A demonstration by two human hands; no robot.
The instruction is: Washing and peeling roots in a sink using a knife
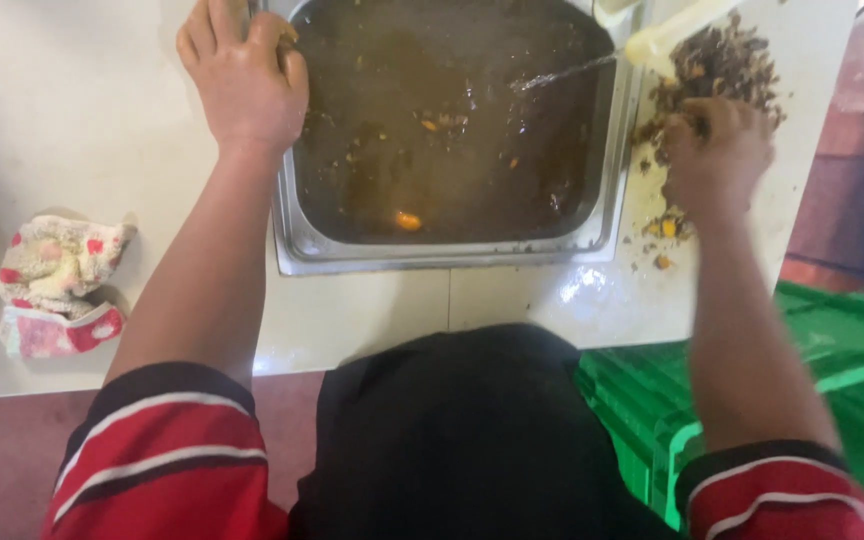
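Right grip [714, 150]: hand curled palm-down over a heap of wet dark food scraps [717, 65], fingers bent into the near edge of the heap; whether they close on a clump cannot be told, as the back of the hand hides them. Forearm runs straight up from the red striped sleeve, wrist level.

Left grip [245, 75]: hand clasped over the far-left corner of the steel sink [287, 215], fingers hooked on the rim, arm fully extended as a brace.

Nearest: green plastic crate [842, 350], below and right of the bench [512, 300]. Left, on the bench: crumpled cloth, pale with red spots [57, 285].

Middle: sink basin full of murky brown water [442, 120], small orange bits afloat.

Key relation: the scraps lie on the bench just right of the sink's right rim; the heap runs near-to-far, parallel to that rim, extending away from the right hand. The right hand is on it; the left is well apart, across the basin. Loose crumbs [667, 230] trail nearer than the hand.

Far: a thin water stream [564, 73] crosses from a pale spout [667, 35] at top right.
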